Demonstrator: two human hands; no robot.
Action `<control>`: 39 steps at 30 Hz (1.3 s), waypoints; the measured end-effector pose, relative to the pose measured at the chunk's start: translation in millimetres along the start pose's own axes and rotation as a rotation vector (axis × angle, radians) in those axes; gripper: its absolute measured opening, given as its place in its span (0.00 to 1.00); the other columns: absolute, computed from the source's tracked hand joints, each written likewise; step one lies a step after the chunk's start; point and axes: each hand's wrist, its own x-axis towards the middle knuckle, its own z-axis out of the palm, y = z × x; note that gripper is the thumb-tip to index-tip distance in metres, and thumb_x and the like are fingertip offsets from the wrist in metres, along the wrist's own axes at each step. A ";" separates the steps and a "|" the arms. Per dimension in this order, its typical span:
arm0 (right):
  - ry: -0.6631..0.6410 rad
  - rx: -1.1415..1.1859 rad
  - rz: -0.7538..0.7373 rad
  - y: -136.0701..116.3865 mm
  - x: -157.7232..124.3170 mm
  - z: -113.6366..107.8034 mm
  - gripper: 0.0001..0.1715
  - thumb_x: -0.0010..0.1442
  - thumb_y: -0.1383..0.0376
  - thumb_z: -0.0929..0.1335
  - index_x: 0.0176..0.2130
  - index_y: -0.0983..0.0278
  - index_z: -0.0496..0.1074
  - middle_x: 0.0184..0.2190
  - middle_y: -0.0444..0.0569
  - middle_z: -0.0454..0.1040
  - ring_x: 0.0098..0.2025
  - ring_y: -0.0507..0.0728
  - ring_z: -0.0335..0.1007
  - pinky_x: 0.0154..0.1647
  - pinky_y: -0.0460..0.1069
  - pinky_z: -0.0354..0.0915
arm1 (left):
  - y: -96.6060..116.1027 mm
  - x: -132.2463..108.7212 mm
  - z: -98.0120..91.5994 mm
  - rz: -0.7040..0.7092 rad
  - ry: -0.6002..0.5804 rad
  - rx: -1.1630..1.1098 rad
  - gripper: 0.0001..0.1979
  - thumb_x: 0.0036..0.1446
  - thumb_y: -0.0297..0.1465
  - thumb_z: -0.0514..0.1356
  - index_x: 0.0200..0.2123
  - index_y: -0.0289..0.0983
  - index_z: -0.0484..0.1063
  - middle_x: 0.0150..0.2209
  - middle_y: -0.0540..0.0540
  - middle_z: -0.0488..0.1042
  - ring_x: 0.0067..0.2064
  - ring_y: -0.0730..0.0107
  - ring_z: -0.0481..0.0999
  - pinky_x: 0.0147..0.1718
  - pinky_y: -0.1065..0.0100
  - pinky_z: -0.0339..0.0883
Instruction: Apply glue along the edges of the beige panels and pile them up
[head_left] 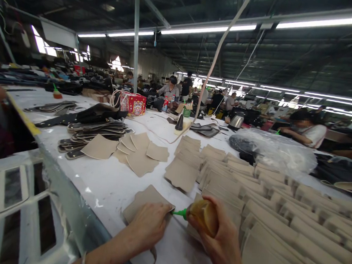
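My right hand (pixel 221 237) is wrapped round a glue bottle (pixel 205 216) of amber liquid, held tilted with its green nozzle pointing left. The nozzle tip is at the right edge of a beige panel (pixel 143 200) that lies on the white table. My left hand (pixel 152 221) rests on that panel, fingers bent and pressed down near the same edge; whether they pinch it I cannot make out. Just beyond, a small stack of beige panels (pixel 181 174) lies flat. Rows of overlapping beige panels (pixel 277 237) spread out to the right of my right hand.
Loose beige panels (pixel 140 155) and a pile of dark strap-like pieces (pixel 93 131) lie at left. Farther back are a red gift bag (pixel 133 103), a cable (pixel 209 73) hanging to the table, and clear plastic wrap (pixel 278 150). A co-worker (pixel 308 130) sits at right.
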 end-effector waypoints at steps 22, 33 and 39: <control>0.006 0.154 0.184 -0.5 -1.5 -1.4 0.30 0.51 0.46 0.71 0.48 0.59 0.66 0.35 0.44 0.74 0.35 0.61 0.69 0.38 0.52 0.62 | -4.1 -4.1 5.6 0.004 -0.016 0.008 0.24 0.55 0.24 0.46 0.53 0.43 0.67 0.41 0.44 0.75 0.43 0.57 0.76 0.42 0.59 0.68; -0.105 0.310 0.242 1.9 -8.0 -1.9 0.31 0.51 0.47 0.71 0.48 0.60 0.64 0.32 0.43 0.73 0.34 0.60 0.70 0.36 0.51 0.64 | -5.0 -11.0 1.7 -0.008 -0.024 -0.031 0.24 0.58 0.26 0.44 0.56 0.41 0.66 0.42 0.43 0.74 0.43 0.59 0.76 0.41 0.61 0.68; -0.134 0.300 0.236 -1.4 -11.8 -3.9 0.31 0.51 0.47 0.71 0.47 0.61 0.64 0.32 0.44 0.72 0.33 0.60 0.68 0.36 0.51 0.63 | -3.9 -13.1 0.9 -0.009 -0.025 -0.044 0.22 0.61 0.28 0.43 0.55 0.41 0.67 0.42 0.44 0.73 0.43 0.61 0.75 0.42 0.63 0.67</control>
